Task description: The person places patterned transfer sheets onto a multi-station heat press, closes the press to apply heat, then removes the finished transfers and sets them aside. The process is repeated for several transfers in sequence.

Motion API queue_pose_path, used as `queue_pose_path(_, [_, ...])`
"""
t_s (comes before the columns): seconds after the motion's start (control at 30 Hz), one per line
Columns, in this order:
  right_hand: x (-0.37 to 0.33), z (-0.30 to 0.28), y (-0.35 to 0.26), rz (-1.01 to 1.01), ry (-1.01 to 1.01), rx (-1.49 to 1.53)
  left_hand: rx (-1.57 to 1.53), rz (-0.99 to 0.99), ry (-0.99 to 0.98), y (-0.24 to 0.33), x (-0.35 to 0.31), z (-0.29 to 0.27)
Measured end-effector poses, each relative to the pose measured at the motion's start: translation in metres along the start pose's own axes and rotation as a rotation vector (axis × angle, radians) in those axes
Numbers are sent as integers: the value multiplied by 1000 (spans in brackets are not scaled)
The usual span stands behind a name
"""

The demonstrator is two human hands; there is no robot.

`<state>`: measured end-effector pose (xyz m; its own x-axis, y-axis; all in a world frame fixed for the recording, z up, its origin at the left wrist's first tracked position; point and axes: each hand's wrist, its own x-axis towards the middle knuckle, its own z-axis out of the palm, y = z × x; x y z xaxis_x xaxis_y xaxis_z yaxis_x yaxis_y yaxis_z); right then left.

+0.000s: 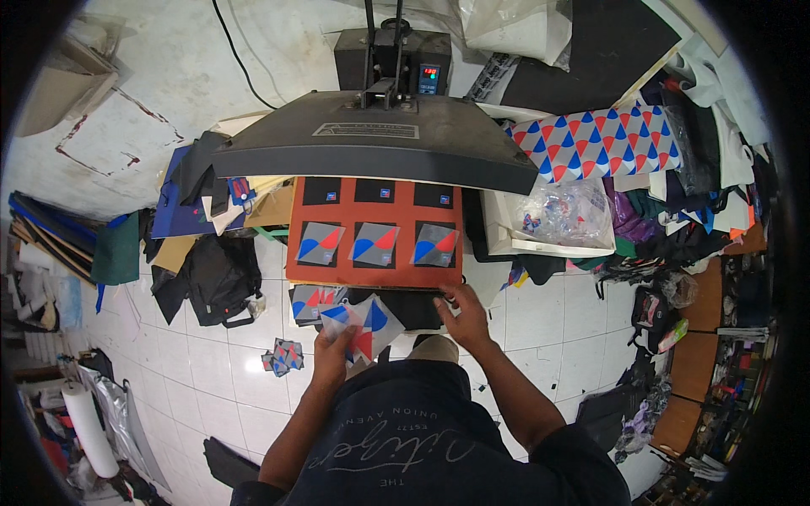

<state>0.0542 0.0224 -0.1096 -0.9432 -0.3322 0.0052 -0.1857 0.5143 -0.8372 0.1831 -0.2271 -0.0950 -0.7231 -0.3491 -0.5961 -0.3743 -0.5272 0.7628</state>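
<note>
My left hand (336,346) is closed on a few translucent transfer sheets (376,327) printed in red and blue, held in front of the heat press. My right hand (464,316), with thumb and fingers apart, is at the front right edge of the red press pad (375,279), next to dark fabric pieces (409,310). On the pad, three dark squares with small blue labels (385,193) form the back row. Three patterned transfer sheets (375,243) lie over dark squares in the front row. The dark upper plate (371,139) of the press is raised above the pad.
Left of my left hand is a stack of patterned pieces (314,302); more patterned pieces (285,357) lie on the tiled floor. A white tray (548,250) with a plastic bag stands at right, below a patterned sheet (597,142). A black backpack (221,277) sits at left.
</note>
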Motion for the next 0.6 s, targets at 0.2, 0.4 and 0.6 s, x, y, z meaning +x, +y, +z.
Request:
queue_pose_path(0.2, [-12, 18, -28, 226, -205, 227, -83, -45, -55, 9, -1, 14])
queue_pose_path(0.4, [-1, 38, -38, 327, -472, 368, -67, -42, -114, 12, -5, 23])
queue_pose_path(0.6, [-3, 42, -41, 363, -484, 403, -79, -22, -97, 15, -10, 19])
